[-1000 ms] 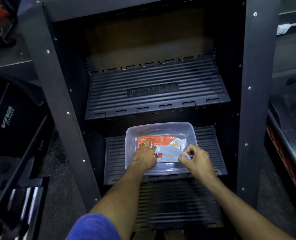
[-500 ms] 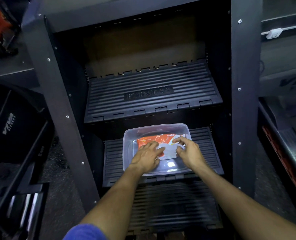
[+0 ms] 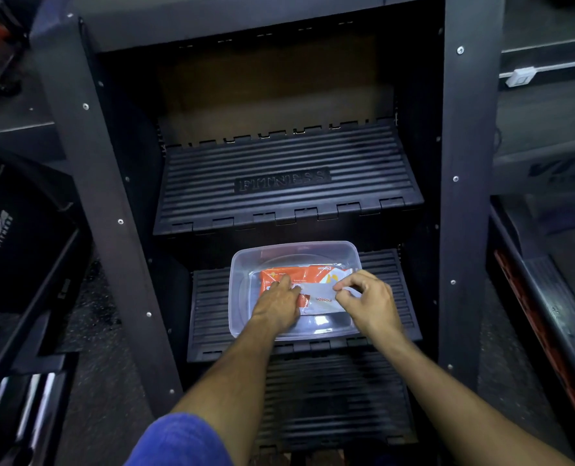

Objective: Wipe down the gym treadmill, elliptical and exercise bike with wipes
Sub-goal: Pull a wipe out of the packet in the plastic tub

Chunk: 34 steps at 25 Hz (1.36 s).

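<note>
A person's two bare arms reach down into a clear plastic tub (image 3: 242, 264) that sits on a ribbed black step (image 3: 208, 297) of a dark stair-climbing machine. Inside the tub lies a flat pack of wipes (image 3: 316, 274), orange and white, with small printed lettering that reads upside down from here. A pale flap or sheet (image 3: 316, 292) lies across its middle. The left hand (image 3: 277, 302) rests on the pack's left end, fingers laid forward and nearly straight, pressing it down. The right hand (image 3: 366, 297) hovers at the pack's right end, thumb and forefinger pinched together on the edge of the pale flap, the other fingers curled. A second ribbed step (image 3: 289, 203) above carries raised lettering reading FITNESS. A blue sleeve (image 3: 178, 442) shows at the bottom edge.
</note>
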Available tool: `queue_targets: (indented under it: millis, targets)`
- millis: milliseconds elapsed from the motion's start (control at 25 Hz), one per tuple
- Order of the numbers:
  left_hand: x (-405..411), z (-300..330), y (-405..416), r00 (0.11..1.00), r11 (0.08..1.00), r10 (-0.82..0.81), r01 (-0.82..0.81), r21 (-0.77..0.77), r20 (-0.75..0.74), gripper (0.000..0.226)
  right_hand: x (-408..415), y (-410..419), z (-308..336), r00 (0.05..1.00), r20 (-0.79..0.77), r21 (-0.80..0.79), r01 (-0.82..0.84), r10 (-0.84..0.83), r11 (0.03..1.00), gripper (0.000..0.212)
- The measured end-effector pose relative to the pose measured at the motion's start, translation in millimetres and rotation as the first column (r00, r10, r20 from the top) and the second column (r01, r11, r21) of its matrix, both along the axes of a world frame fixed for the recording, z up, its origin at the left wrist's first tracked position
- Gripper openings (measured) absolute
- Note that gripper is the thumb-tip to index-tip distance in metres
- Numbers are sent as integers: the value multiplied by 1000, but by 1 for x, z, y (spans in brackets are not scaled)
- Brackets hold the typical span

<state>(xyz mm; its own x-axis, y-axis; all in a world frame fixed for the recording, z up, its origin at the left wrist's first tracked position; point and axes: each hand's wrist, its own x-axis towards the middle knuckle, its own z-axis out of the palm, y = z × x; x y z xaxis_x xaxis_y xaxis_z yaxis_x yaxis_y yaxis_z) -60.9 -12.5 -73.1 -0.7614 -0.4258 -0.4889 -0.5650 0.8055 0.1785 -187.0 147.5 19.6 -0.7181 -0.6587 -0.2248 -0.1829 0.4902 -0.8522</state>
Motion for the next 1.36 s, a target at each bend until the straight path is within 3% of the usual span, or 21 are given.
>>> queue_targets:
  millis: [200, 320, 440, 520, 840, 1000, 1120, 1200, 1280, 1360]
  targets:
    - [-8, 1, 1, 999, 999, 32, -32, -19, -21, 36, 0, 14, 1, 980, -201, -123, -23, -2, 992, 25]
    - [-11, 6, 1, 995, 995, 92, -93, -29, -40, 35, -7, 12, 3, 991, -128, -124, -48, 32, 991, 31]
    - [-10, 9, 3, 990, 991, 127, -129, -27, -61, 38, -20, 4, 8, 996, 25, -164, 90, -87, 982, 36]
    - [-8, 8, 6, 995, 995, 94, -94, -29, 16, 38, -22, -2, 10, 991, 67, -177, 125, -115, 976, 37]
    - [-9, -1, 10, 991, 989, 134, -135, -65, -15, 32, -11, 12, 21, 988, -129, -253, 50, -85, 966, 33]
    - [-9, 10, 10, 951, 964, 258, -264, -14, -168, 29, -19, 2, 12, 993, -120, -104, -10, -3, 994, 31]
    - [-10, 22, 4, 905, 955, 290, -294, 36, -312, 32, -26, -12, 20, 997, -62, -96, -52, 47, 994, 38]
    - [-14, 35, 0, 865, 951, 297, -230, 205, -405, 53, -32, -22, 25, 994, -5, -110, -113, 113, 988, 41]
    - [-20, 50, -5, 881, 916, 290, -143, 375, -374, 69, -39, -30, 27, 983, 35, -125, -175, 180, 977, 45]
    - [-27, 62, -10, 923, 925, 199, -67, 374, -329, 54, -45, -34, 25, 974, 84, -122, -199, 210, 972, 47]
